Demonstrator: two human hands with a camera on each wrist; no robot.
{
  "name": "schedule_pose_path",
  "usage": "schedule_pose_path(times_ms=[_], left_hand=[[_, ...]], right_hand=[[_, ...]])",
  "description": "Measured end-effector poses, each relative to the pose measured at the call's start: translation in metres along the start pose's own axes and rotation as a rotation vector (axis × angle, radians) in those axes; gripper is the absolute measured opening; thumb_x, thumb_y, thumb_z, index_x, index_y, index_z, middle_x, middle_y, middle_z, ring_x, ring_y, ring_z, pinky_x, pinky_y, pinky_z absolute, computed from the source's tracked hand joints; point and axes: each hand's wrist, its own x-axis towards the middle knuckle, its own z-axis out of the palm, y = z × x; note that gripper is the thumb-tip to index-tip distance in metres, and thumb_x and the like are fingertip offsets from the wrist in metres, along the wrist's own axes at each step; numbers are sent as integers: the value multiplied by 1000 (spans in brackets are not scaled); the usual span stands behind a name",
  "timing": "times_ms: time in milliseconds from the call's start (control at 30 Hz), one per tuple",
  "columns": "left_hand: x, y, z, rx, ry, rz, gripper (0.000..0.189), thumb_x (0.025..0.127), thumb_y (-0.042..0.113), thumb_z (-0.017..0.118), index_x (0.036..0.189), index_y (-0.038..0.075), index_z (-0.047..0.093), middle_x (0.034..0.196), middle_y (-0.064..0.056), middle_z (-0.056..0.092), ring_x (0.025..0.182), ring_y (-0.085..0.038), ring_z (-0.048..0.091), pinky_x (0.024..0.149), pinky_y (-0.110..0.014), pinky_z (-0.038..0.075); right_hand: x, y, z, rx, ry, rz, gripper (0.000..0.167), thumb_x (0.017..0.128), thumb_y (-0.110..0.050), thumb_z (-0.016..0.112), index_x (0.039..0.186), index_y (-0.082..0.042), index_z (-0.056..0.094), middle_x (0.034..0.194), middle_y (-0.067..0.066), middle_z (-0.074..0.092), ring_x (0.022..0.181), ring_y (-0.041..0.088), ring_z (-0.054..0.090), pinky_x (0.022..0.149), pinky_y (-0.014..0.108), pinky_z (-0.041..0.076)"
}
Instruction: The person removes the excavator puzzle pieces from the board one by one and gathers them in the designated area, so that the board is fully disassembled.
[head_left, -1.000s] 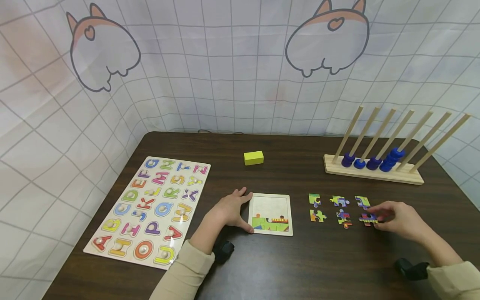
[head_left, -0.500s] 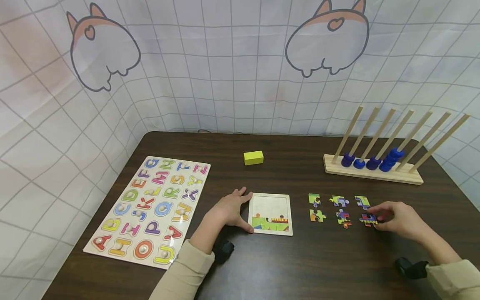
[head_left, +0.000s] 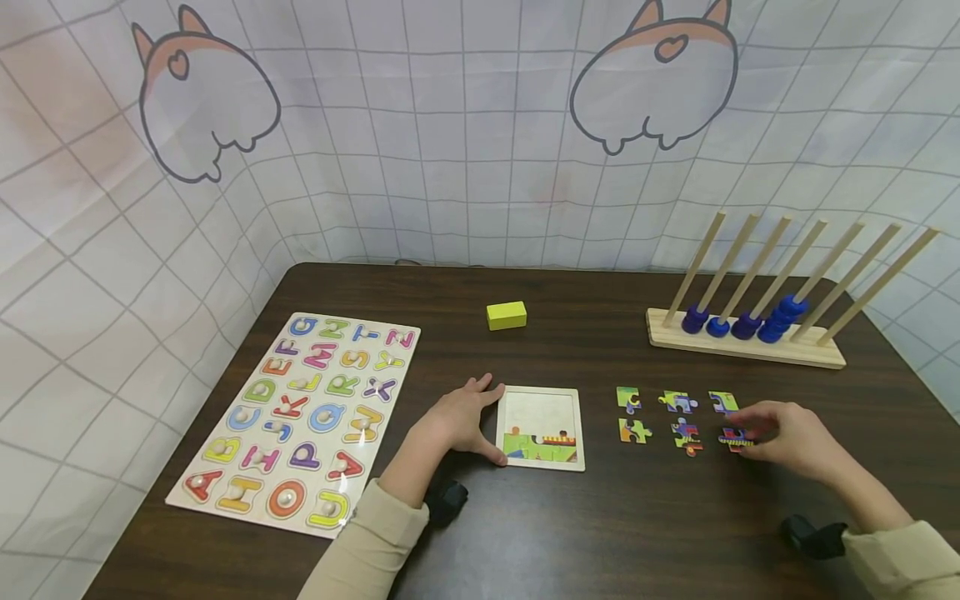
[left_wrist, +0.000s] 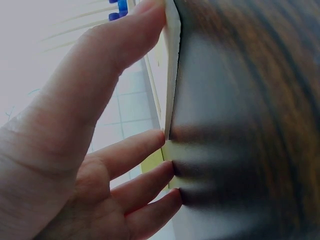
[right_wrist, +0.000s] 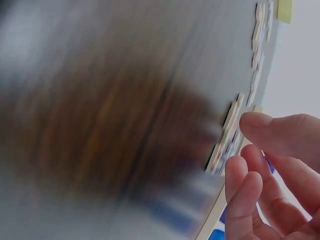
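My left hand spreads around the left side of a square puzzle tray; its thumb touches the lower left corner and a finger the upper left. Joined green and red pieces fill the tray's lower part. In the left wrist view, the fingers are fairly straight beside the tray edge. My right hand hovers at a purple jigsaw piece, thumb and fingers apart; it partly hides the piece. Just above lies a green corner piece. In the right wrist view, the thumb appears beside the pieces.
More loose pieces, such as an orange-green one and a purple-red one, lie between tray and right hand. A letter board is at left, a yellow block behind, and a peg stand with blue beads at back right.
My right hand has shifted slightly left over the purple piece and the green corner piece, covering a little more of them. The left hand and the tray stay where they were.
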Motion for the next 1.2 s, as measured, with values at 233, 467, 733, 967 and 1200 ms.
schedule_pose_path(times_ms=[233, 467, 733, 967, 1200], left_hand=[[-1, 1, 0, -8, 1, 8, 100, 59, 41, 84, 142, 14, 36, 150, -8, 22, 136, -28, 20, 104, -48, 26], [-2, 1, -2, -19, 8, 7, 99, 59, 40, 85, 142, 15, 36, 149, -7, 23, 136, -28, 20, 105, -48, 26], [-2, 2, -1, -38, 11, 3, 99, 58, 39, 85, 141, 15, 37, 149, -7, 23, 136, -27, 19, 104, -50, 25], [-1, 1, -1, -28, 6, 2, 100, 59, 40, 85, 142, 15, 36, 150, -7, 22, 136, -27, 19, 105, -49, 25], [1, 0, -1, -13, -13, -3, 102, 58, 41, 85, 143, 16, 34, 150, -7, 21, 137, -27, 19, 105, -48, 25]], right_hand=[[-1, -20, 7, 35, 34, -38, 36, 67, -8, 80, 99, 0, 68, 93, 13, 66, 70, 13, 62, 58, 25, 48], [3, -44, 14, 75, 56, -47, 33, 70, -9, 78, 100, -1, 68, 92, 10, 67, 70, 14, 60, 57, 24, 49], [7, -67, 21, 125, 85, -96, 35, 71, -12, 78, 102, 0, 67, 90, 10, 67, 69, 12, 61, 57, 24, 49], [15, -86, 29, 173, 62, -111, 37, 72, -11, 77, 104, 2, 65, 93, 13, 66, 70, 13, 59, 60, 26, 52], [23, -105, 37, 180, 41, -133, 36, 72, -8, 76, 105, 1, 65, 93, 11, 65, 71, 15, 59, 58, 24, 50]])
